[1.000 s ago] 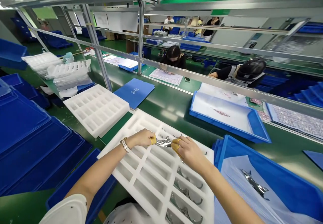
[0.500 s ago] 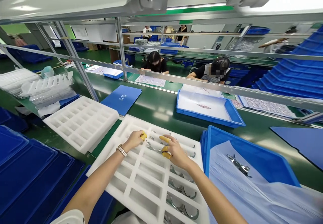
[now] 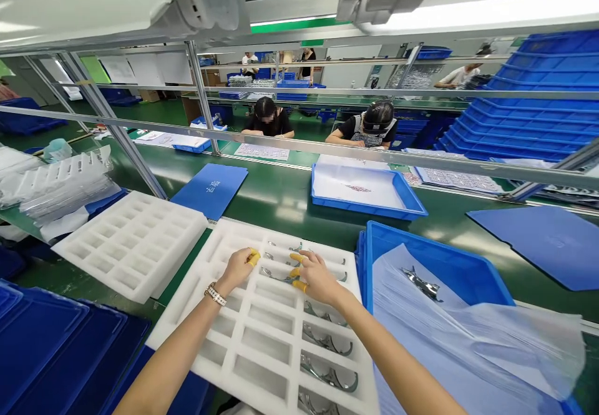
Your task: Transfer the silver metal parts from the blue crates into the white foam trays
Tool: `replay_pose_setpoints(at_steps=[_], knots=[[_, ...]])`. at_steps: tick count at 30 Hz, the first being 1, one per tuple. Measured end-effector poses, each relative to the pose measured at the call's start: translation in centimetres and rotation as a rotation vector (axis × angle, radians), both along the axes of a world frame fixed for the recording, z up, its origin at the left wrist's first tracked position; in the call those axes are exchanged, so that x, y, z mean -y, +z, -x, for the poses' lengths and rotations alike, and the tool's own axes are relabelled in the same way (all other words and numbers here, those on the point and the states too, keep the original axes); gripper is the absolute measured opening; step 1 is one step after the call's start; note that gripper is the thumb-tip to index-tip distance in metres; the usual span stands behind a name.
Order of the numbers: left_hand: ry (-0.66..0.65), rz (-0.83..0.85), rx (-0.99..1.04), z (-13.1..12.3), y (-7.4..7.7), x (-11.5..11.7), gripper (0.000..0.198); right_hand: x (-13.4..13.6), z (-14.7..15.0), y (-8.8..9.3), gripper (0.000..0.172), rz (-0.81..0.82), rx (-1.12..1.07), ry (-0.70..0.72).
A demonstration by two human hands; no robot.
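Note:
A white foam tray (image 3: 269, 321) with rectangular slots lies slanted in front of me. Shiny curved metal pieces (image 3: 327, 340) sit in its right-hand column and in several far slots. My left hand (image 3: 239, 268), yellow covers on its fingertips, is closed above the tray with nothing visible in it. Just right of those fingertips is the left end of a curved metal piece (image 3: 271, 274), lying in a middle slot. Its right end runs between the thumb and a finger of my right hand (image 3: 316, 276), which also wears yellow covers and partly hides it.
A blue bin (image 3: 379, 259) at right holds white sheeting and a metal piece (image 3: 422, 285). Another foam tray (image 3: 133, 243) lies left. Beyond are a blue board (image 3: 210, 190) and a shallow blue tray (image 3: 369, 209). A metal rail (image 3: 281, 142) crosses in front of two seated co-workers.
The curved metal piece has settled lower into its slot, and a gap shows between its left end and my left fingers. My view has turned slightly right.

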State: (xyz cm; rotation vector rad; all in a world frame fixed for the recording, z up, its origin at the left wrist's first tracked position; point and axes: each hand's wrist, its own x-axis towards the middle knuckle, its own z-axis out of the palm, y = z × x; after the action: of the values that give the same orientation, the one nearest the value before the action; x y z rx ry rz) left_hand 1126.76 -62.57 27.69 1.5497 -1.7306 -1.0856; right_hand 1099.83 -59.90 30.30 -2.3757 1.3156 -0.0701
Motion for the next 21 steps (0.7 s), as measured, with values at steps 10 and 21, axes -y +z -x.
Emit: replay_pose_setpoints(at_steps=[10, 21], knots=[[0.022, -0.033, -0.033, -0.5, -0.1, -0.2, 0.028, 0.6, 0.0, -1.1, 0.031, 0.028, 0.204, -0.01], [0.031, 0.016, 0.033, 0.0, 0.1, -0.1, 0.033, 0.9, -2.6, -0.9, 0.031, -0.03, -0.05, 0.005]])
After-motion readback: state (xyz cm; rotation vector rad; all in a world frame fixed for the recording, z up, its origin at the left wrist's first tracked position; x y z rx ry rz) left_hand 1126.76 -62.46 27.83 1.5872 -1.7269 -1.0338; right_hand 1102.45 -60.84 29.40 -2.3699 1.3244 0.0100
